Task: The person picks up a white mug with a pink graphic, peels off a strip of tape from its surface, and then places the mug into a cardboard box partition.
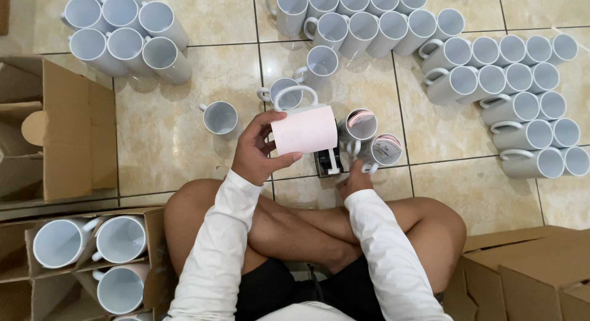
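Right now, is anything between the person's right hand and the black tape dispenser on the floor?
Nothing visible. The right hand sits just beside the black tape dispenser, with only bare tile between them. The left hand holds the paper-wrapped mug above and clear of it.

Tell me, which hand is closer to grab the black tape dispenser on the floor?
Probably the right hand. It rests beside the black tape dispenser and looks free, while the left hand is busy holding the paper-wrapped mug above the floor.

Right hand (354,181) hides part of tape dispenser (327,162).
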